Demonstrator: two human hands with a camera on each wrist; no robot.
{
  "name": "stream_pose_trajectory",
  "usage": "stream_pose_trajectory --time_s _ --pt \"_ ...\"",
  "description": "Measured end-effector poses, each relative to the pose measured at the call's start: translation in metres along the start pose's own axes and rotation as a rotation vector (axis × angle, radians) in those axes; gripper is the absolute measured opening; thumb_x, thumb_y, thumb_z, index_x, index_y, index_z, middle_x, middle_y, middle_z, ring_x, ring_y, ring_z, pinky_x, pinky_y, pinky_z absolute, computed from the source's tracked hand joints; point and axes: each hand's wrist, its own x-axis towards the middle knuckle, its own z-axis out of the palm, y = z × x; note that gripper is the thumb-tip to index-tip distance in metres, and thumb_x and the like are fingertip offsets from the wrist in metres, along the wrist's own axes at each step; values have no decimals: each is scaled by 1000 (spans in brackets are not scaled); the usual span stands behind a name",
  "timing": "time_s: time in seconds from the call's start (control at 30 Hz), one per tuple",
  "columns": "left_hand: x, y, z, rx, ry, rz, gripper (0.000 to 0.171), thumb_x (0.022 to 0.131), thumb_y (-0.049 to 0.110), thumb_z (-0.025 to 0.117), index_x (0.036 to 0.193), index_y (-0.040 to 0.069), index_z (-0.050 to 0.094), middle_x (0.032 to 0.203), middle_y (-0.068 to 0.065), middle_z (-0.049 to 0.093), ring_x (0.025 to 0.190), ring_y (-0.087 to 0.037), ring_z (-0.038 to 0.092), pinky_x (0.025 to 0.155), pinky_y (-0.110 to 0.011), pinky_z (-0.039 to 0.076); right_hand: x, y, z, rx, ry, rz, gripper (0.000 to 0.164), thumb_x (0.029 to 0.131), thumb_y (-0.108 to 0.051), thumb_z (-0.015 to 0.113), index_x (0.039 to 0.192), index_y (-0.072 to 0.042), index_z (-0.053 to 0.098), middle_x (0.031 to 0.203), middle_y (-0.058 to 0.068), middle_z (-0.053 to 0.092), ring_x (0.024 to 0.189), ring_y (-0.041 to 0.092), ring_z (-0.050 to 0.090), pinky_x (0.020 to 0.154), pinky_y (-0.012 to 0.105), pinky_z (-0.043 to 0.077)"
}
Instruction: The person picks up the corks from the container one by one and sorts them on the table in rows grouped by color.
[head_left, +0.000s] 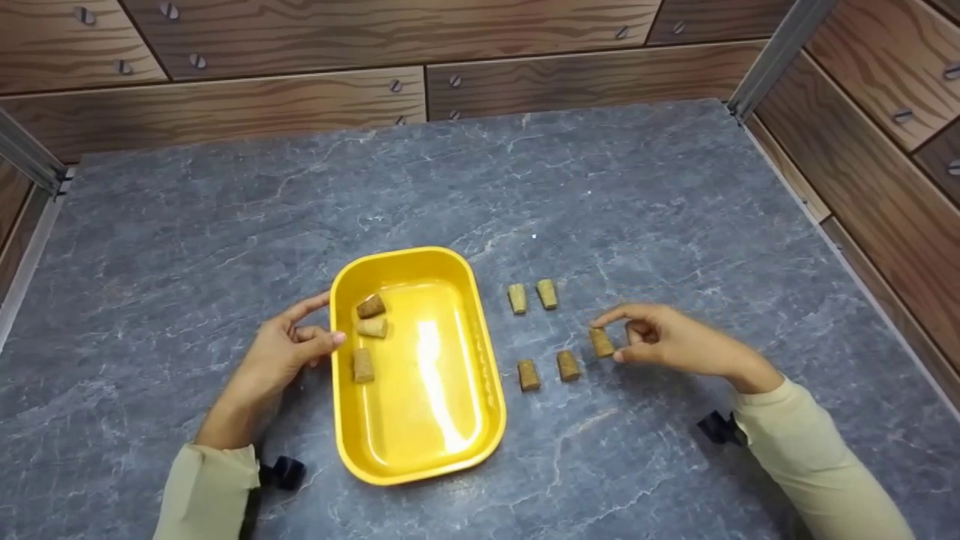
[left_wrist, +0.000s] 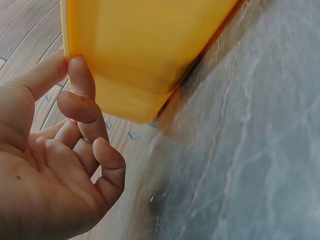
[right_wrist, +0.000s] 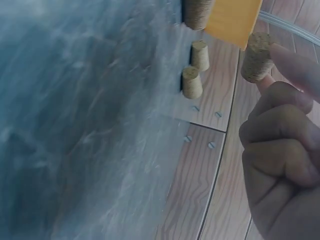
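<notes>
My left hand (head_left: 276,352) pinches the left rim of a yellow tray (head_left: 493,367), thumb on top and fingers at the outer wall; the left wrist view shows this grip on the tray's edge (left_wrist: 115,40). Three tapered corks lie inside along the left wall: a dark one (head_left: 370,306), a pale one (head_left: 372,327) and a brown one (head_left: 363,365). To the right of the tray, my right hand (head_left: 667,341) pinches a brown cork (head_left: 601,342) between thumb and index finger. The same cork (right_wrist: 257,57) shows in the right wrist view, its other fingers curled.
Between tray and right hand stand two pale corks, one (head_left: 517,298) beside the other (head_left: 547,294), and nearer, two brown corks, one (head_left: 528,374) left of the other (head_left: 568,365). Wood-patterned panels (head_left: 300,105) border the grey marbled table (head_left: 637,187) at the back and sides.
</notes>
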Motion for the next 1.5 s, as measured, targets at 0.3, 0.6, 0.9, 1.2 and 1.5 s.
stream_pose_trajectory --time_s 0.3,0.6,0.9,1.2,1.5 --pt "-1 1 -1 23 2 -1 69 87 19 72 147 11 38 64 11 55 58 -5 45 55 -22 37 1 2 5 -65 -44 85 39 89 -10 67 127 -5 59 64 -7 41 53 1 35 52 19 35" --pt "-2 1 -1 22 -7 17 69 88 15 71 147 8 37 66 11 58 60 -6 45 59 -22 39 1 3 6 -151 -61 114 37 88 -8 67 124 -6 61 62 -6 45 52 1 37 51 21 35" --pt "-1 0 -1 28 1 2 70 87 18 72 147 11 37 65 11 57 59 -6 44 58 -22 38 4 8 8 -166 -68 148 38 88 -9 66 126 -7 59 65 -5 49 53 3 40 52 22 37" --pt "0 -1 -2 34 -3 5 69 87 18 71 147 11 37 64 9 54 59 -7 44 59 -23 38 3 4 4 -140 -54 120 44 88 -10 67 130 -4 56 69 -4 48 57 3 41 54 21 38" --pt "-1 0 0 14 -10 4 69 87 17 72 147 12 38 63 9 54 59 -6 45 57 -23 37 7 -21 -6 -26 55 -1 47 89 -12 68 132 1 52 71 -3 47 59 1 39 54 20 38"
